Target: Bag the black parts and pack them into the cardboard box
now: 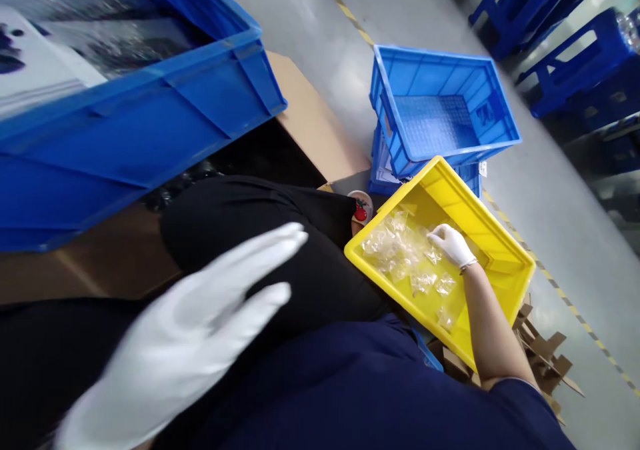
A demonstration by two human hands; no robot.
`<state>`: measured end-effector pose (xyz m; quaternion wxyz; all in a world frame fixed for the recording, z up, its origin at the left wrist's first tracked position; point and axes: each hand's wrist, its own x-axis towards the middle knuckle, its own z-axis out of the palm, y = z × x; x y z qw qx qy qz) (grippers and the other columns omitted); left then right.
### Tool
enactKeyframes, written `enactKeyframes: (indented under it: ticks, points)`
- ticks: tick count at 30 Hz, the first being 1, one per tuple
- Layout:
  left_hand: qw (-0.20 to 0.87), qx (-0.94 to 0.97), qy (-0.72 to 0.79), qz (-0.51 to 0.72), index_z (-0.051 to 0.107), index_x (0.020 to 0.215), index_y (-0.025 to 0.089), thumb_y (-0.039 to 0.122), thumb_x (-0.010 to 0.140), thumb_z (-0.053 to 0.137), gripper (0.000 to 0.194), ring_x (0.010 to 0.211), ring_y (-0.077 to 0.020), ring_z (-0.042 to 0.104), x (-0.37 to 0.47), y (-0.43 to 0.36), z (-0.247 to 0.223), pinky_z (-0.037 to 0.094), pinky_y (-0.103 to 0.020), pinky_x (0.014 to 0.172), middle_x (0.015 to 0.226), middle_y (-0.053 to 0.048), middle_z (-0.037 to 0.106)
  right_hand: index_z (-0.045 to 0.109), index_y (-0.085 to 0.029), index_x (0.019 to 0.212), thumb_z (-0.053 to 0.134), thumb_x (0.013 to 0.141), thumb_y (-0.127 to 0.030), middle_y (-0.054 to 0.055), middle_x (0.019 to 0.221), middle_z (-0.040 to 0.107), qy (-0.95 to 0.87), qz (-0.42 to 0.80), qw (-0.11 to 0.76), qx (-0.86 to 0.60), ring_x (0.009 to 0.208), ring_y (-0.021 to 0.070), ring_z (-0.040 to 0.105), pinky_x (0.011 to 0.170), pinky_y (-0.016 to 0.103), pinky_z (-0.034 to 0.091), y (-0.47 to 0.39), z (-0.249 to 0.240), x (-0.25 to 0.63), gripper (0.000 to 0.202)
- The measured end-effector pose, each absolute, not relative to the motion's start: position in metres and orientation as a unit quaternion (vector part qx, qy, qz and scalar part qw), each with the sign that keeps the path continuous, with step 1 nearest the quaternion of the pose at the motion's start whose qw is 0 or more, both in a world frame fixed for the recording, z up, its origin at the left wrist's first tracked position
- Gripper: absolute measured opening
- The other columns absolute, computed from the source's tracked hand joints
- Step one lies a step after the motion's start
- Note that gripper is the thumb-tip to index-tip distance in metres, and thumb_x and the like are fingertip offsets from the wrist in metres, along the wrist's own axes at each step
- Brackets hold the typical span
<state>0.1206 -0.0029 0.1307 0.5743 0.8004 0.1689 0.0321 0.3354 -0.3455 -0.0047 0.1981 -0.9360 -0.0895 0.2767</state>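
Note:
My left hand (195, 330), in a white glove, hangs in front of my lap with its fingers stretched out and nothing in it. At the right, my right hand (451, 245), also gloved in white, reaches into a yellow bin (400, 303). Its fingers are pinched together just over the small clear plastic bags (395, 243) that lie loose on the bin's floor. Whether a bag is between those fingertips I cannot make out.
A big blue crate (150, 123) at the left holds clear-wrapped items. Behind the yellow bin, a blue crate (440, 123) is stacked on another. Cardboard dividers (545, 357) lie at the lower right. Dark blue stools (575, 63) stand farther back. A cardboard flap (315, 117) sticks out beside the big crate.

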Motion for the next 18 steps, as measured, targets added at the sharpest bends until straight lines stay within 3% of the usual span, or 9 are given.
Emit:
enactKeyframes:
  ticks: [2,6,8,10,13,16,18]
  points:
    - [0.651,0.744,0.145,-0.042,0.056,0.140,0.039,0.039,0.090,0.065,0.050,0.135,-0.0201,0.052,0.138,-0.025,0.124,0.034,-0.033,0.122,0.144,0.004,0.057,0.061,-0.019,0.083,0.063,0.091,-0.039,0.003,0.082,0.071,-0.079,0.289,0.301,-0.905,0.076,0.0174,0.066,0.074,0.028,0.049,-0.340,0.027,0.327,0.022]
    - [0.826,0.524,0.122,-0.166,0.027,0.158,0.030,0.032,0.077,0.080,0.097,0.146,-0.0255,0.039,0.176,-0.070,0.109,0.041,-0.037,0.117,0.161,-0.008,0.035,0.057,-0.020,0.082,0.070,0.087,-0.049,0.001,0.075,0.069,-0.124,0.356,0.461,-0.803,0.067,0.0158,0.063,0.064,0.027,0.049,-0.306,0.088,0.292,0.033]
    - [0.858,0.443,0.105,-0.237,0.039,0.152,0.024,0.026,0.075,0.081,0.087,0.136,-0.0279,0.051,0.184,-0.084,0.099,0.047,-0.038,0.110,0.153,-0.013,0.046,0.057,-0.020,0.080,0.075,0.084,-0.050,0.002,0.077,0.068,-0.159,0.380,0.489,-0.769,0.069,0.0160,0.063,0.066,0.028,0.050,-0.291,0.100,0.280,0.035]
    - [0.854,0.405,0.143,-0.295,0.060,0.134,0.015,0.026,0.082,0.073,0.054,0.111,-0.0278,0.069,0.183,-0.088,0.088,0.056,-0.038,0.097,0.129,-0.016,0.066,0.061,-0.020,0.088,0.073,0.085,-0.052,0.002,0.079,0.068,-0.174,0.394,0.491,-0.757,0.070,0.0170,0.064,0.067,0.029,0.052,-0.283,0.089,0.284,0.034]
    - [0.843,0.400,0.240,-0.268,0.069,0.115,0.008,0.026,0.089,0.066,0.032,0.088,-0.0262,0.075,0.172,-0.081,0.075,0.062,-0.035,0.080,0.105,-0.017,0.074,0.063,-0.021,0.114,0.059,0.093,-0.052,0.004,0.087,0.069,-0.133,0.325,0.417,-0.838,0.075,0.0201,0.067,0.074,0.035,0.055,-0.281,0.036,0.321,0.038]
    - [0.867,0.366,0.279,-0.189,0.071,0.112,0.011,0.027,0.085,0.074,0.032,0.097,-0.0277,0.073,0.161,-0.067,0.073,0.064,-0.036,0.080,0.110,-0.016,0.073,0.065,-0.022,0.127,0.067,0.087,-0.032,0.013,0.120,0.066,-0.097,0.203,0.195,-0.954,0.109,0.0303,0.063,0.097,0.047,0.049,-0.282,-0.031,0.362,0.041]
    - [0.880,0.340,0.292,-0.155,0.073,0.110,0.014,0.030,0.082,0.078,0.033,0.104,-0.0284,0.071,0.155,-0.060,0.076,0.064,-0.037,0.083,0.115,-0.014,0.072,0.070,-0.025,0.121,0.070,0.080,-0.022,0.013,0.138,0.057,-0.093,0.173,0.139,-0.971,0.124,0.0357,0.055,0.104,0.051,0.044,-0.280,-0.065,0.377,0.041]
